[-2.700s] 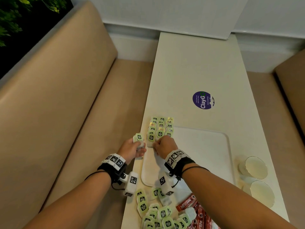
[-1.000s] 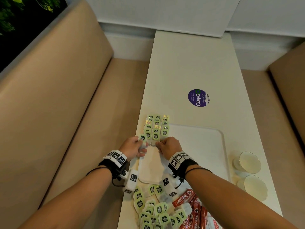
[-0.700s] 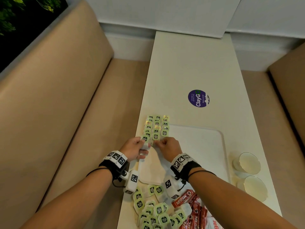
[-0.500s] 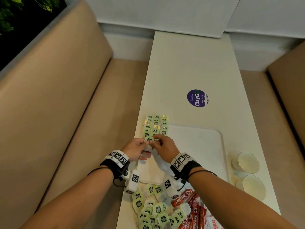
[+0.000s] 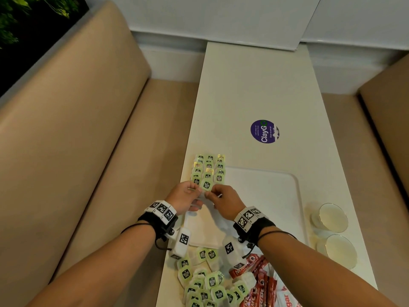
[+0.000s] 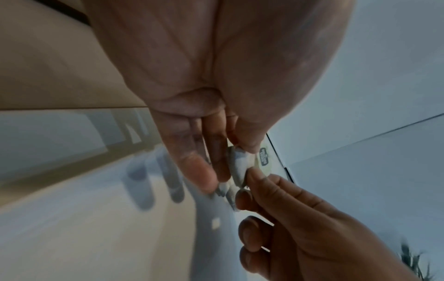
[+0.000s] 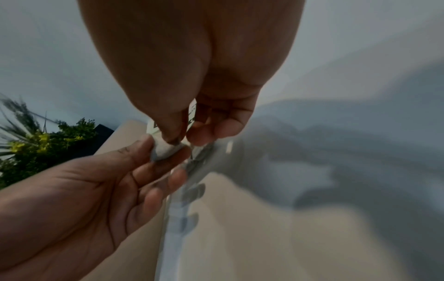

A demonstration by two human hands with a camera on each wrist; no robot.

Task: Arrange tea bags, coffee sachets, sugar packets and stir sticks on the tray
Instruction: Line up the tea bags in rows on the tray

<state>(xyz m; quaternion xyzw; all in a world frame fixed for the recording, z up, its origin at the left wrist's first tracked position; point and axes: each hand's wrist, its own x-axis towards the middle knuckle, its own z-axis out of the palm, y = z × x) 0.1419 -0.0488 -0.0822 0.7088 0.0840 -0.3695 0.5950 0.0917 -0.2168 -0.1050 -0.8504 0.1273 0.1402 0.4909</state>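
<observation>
Now both hands, left hand (image 5: 184, 197) and right hand (image 5: 223, 201), pinch one tea bag (image 5: 206, 186) at the tray's (image 5: 265, 196) left edge; bare tray lies rightward.

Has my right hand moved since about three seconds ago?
Yes. The right hand has shifted slightly left, off the tea bag rows on the tray, to meet the left hand on one tea bag.

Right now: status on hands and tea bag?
Left hand and right hand both pinch one tea bag, held over the tray at the near end of the rows. Nothing in the way.
</observation>
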